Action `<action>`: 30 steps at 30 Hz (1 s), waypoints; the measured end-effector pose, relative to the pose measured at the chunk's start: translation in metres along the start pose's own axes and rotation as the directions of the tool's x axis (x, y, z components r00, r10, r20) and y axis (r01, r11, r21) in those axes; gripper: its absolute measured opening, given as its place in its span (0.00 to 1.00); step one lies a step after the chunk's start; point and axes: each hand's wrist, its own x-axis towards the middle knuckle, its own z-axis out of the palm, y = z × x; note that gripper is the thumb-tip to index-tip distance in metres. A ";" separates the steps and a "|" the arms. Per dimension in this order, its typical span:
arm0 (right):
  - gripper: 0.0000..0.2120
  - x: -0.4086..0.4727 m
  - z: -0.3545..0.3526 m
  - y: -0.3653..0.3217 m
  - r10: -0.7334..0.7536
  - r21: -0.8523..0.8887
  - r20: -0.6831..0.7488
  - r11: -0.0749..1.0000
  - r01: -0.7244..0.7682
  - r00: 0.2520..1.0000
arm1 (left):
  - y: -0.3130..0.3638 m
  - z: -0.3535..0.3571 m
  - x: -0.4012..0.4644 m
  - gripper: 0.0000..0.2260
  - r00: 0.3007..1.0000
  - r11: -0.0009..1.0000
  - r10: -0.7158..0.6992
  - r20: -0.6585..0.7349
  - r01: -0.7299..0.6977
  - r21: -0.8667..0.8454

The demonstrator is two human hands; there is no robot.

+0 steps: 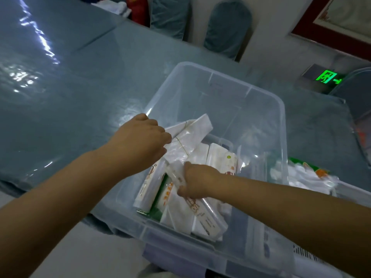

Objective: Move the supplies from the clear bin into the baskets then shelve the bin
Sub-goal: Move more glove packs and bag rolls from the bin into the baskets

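Inside clear bin [279, 125], left hand [140, 135] gripping banded bundle [192, 131], right hand [197, 181] gripping packet [176, 175]

Glossy blue table [84, 81], covered chairs [227, 27], green exit sign [329, 78]

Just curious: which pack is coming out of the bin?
The white pack in the left hand, raised above the others lying in the bin.
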 end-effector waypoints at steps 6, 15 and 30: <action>0.20 -0.053 -0.081 0.043 0.165 0.342 -0.471 0.940 0.007 0.867 | 0.021 -0.011 0.021 0.11 0.976 0.996 0.091 0.195 -0.091 -0.007; 0.20 -0.139 -0.103 0.108 0.567 0.684 -0.726 0.651 0.328 0.388 | 0.133 0.040 0.106 0.22 0.802 0.933 0.205 0.561 0.014 -0.361; 0.20 -0.202 0.001 0.209 0.591 0.697 -0.702 0.684 0.215 0.398 | 0.165 0.081 0.122 0.08 0.827 0.427 -0.195 0.527 0.555 -0.714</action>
